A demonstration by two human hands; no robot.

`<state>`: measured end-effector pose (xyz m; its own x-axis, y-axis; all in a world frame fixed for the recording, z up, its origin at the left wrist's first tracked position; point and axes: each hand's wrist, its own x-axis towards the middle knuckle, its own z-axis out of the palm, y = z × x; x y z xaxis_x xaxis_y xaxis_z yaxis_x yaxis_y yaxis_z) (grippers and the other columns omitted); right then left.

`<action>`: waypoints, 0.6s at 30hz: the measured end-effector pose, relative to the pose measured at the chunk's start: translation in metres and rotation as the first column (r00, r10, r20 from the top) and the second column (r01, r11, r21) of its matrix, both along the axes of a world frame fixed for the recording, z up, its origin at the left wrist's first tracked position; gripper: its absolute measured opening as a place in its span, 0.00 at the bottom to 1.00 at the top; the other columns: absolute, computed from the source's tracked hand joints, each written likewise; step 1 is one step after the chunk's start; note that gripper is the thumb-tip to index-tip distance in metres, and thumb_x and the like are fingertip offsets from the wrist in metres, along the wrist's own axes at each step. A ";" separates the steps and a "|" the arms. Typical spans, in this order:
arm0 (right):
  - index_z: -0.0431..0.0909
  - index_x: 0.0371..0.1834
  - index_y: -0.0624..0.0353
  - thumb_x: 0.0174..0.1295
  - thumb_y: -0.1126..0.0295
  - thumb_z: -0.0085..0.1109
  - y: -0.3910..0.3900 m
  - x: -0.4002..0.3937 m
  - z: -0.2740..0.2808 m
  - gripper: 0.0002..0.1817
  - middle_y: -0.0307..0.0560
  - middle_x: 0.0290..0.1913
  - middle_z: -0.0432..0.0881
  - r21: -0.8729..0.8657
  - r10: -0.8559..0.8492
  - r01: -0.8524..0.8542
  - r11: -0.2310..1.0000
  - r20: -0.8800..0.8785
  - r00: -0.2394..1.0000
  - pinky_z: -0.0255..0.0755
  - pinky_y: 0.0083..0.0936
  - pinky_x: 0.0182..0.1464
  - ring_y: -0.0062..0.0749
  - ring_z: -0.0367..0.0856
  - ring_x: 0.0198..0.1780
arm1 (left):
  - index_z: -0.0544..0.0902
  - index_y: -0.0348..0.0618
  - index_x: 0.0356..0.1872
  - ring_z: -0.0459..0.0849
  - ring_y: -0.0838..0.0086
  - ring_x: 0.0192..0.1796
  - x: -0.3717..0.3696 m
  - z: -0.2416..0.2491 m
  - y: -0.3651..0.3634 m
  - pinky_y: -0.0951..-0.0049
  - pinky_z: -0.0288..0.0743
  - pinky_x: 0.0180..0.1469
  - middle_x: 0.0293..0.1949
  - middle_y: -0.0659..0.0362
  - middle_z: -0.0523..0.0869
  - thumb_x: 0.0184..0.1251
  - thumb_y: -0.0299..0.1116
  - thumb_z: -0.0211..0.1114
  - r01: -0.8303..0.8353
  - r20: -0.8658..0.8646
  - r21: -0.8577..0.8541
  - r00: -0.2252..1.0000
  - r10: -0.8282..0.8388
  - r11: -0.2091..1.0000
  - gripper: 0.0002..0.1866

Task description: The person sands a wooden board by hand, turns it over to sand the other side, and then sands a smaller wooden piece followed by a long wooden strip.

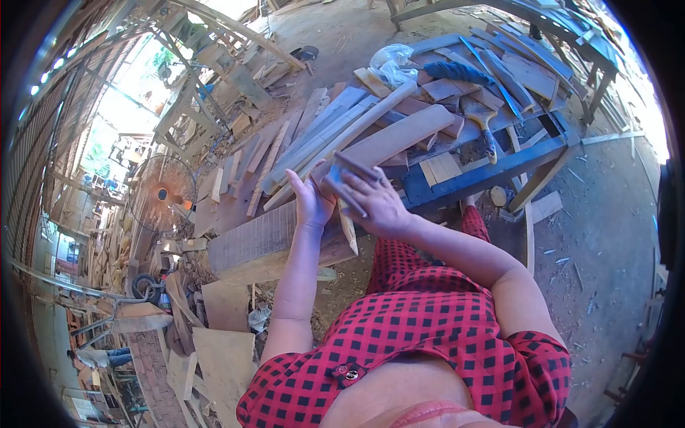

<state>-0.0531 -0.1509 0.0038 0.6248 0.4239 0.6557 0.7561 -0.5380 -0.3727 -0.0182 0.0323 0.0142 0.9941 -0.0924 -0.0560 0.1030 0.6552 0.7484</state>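
Observation:
My right hand is closed over a flat, dark block with straight raised edges, pressed close to the near end of a long brown wooden board. My left hand cups the near end of that board from the left, its thumb raised away and its other fingers partly hidden. Below the two hands a pale, pointed wooden stick juts down. Under my left forearm lies a thick timber beam with a dark, lined top.
Planks in piles lie beyond my hands. A blue-edged metal bench holds wood pieces, a clear plastic bag, a dark blue cloth and a wide brush-like tool. A round fan stands left, and a person is far off.

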 end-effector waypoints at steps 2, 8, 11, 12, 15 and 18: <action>0.64 0.67 0.45 0.63 0.54 0.53 -0.008 0.002 0.000 0.29 0.51 0.63 0.70 -0.030 0.031 -0.030 0.999 0.015 0.999 0.45 0.52 0.69 0.44 0.63 0.68 | 0.66 0.42 0.58 0.77 0.56 0.57 0.003 -0.007 0.004 0.48 0.75 0.53 0.56 0.48 0.76 0.57 0.78 0.35 -0.034 -0.041 -0.067 0.999 0.032 0.997 0.47; 0.62 0.69 0.42 0.63 0.54 0.52 -0.078 0.044 -0.020 0.30 0.49 0.65 0.69 -0.015 -0.179 0.179 0.984 -0.014 0.984 0.44 0.54 0.69 0.42 0.63 0.68 | 0.68 0.40 0.58 0.78 0.55 0.55 -0.009 0.012 -0.009 0.50 0.76 0.53 0.56 0.47 0.76 0.57 0.77 0.37 0.008 0.009 0.035 1.000 -0.009 0.999 0.48; 0.65 0.68 0.44 0.65 0.54 0.50 -0.131 0.077 -0.039 0.27 0.49 0.65 0.69 -0.048 -0.423 0.421 0.906 -0.065 0.904 0.46 0.50 0.69 0.42 0.64 0.68 | 0.69 0.41 0.56 0.78 0.54 0.55 -0.008 0.008 -0.009 0.48 0.76 0.53 0.55 0.46 0.76 0.60 0.74 0.40 -0.012 0.004 0.027 1.000 0.012 1.000 0.43; 0.66 0.67 0.45 0.65 0.53 0.49 -0.147 0.090 -0.053 0.26 0.50 0.65 0.69 -0.036 -0.488 0.487 0.873 -0.071 0.870 0.47 0.47 0.69 0.43 0.64 0.68 | 0.70 0.42 0.55 0.78 0.54 0.55 -0.008 0.008 -0.010 0.49 0.77 0.53 0.54 0.46 0.76 0.62 0.69 0.45 -0.028 -0.002 0.051 1.000 0.028 0.998 0.38; 0.66 0.67 0.50 0.66 0.57 0.48 -0.177 0.094 -0.051 0.26 0.51 0.66 0.67 0.111 -0.509 0.565 0.818 -0.320 0.799 0.50 0.38 0.69 0.45 0.61 0.69 | 0.72 0.44 0.54 0.79 0.55 0.55 -0.006 0.002 -0.008 0.49 0.78 0.53 0.54 0.47 0.77 0.66 0.57 0.54 -0.055 0.004 0.091 0.999 0.054 0.994 0.28; 0.67 0.65 0.54 0.66 0.59 0.51 -0.182 0.077 -0.045 0.25 0.54 0.64 0.70 0.353 -0.325 0.386 0.852 -0.222 0.920 0.52 0.36 0.69 0.46 0.62 0.69 | 0.71 0.48 0.54 0.79 0.56 0.55 -0.005 0.001 -0.008 0.50 0.79 0.52 0.53 0.49 0.78 0.67 0.44 0.59 -0.085 0.013 0.128 0.996 0.084 0.988 0.19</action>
<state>0.0239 -0.3326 -0.0415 0.7868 -0.1105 0.6072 0.4600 -0.5509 -0.6963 -0.0235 0.0243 0.0148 0.9985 -0.0010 -0.0544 0.0456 0.5599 0.8273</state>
